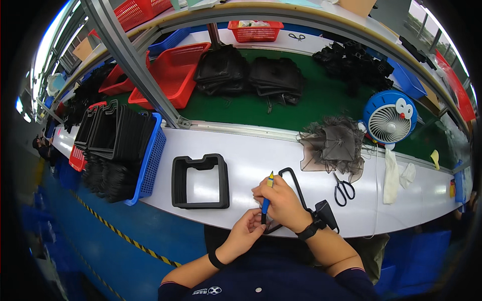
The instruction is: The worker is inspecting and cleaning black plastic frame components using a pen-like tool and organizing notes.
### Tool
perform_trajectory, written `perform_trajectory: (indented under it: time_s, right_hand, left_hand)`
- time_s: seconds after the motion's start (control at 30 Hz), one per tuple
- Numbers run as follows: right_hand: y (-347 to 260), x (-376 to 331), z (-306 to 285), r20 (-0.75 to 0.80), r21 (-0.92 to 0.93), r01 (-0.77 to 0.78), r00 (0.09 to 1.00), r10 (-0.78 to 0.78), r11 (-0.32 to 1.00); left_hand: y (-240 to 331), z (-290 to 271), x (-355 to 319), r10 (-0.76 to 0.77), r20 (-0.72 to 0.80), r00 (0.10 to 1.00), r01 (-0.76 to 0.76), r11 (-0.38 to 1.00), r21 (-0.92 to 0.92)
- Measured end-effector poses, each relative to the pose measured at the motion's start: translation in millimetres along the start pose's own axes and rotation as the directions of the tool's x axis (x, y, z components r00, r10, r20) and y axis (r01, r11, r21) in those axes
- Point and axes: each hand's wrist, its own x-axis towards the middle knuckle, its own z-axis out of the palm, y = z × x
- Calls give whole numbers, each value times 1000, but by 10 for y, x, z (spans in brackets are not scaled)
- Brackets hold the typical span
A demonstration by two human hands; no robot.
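My right hand (285,203) is closed around a slim blue and yellow pen-like tool (265,204), its dark lower end pointing down at the near edge of a single black frame (296,188). Pinched fingers of my left hand (242,235) hold that frame at its near left corner, right beside the tool's tip. The exact contact is partly hidden by my fingers. To the left, a neat stack of black frames (224,188) stands on the white table. Black-handled scissors (344,193) lie to the right of my right hand.
A pile of dark mesh pieces (334,145) lies behind the scissors, near a blue fan (390,118). At left, a blue basket (149,170) holds many black frames. Beyond a metal rail, black stacks (275,75) and a red basket (173,83) sit on a green surface. A black wedge-shaped thing (326,214) is by my right wrist.
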Motion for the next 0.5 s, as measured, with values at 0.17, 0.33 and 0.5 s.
perform_trajectory:
  time_s: [0.17, 0.33, 0.5]
  right_hand:
    - [-9, -115, 79, -33, 95, 67, 997, -65, 993]
    - [-20, 56, -41, -148, 59, 68, 987, -58, 996]
    - [46, 88, -122, 49, -23, 63, 997, -62, 998]
  left_hand:
    - [69, -64, 22, -39, -76, 996, 25, 983, -180]
    - [-3, -109, 3, 12, -30, 999, -13, 999, -39]
    - [22, -95, -22, 67, -94, 993, -57, 993, 102]
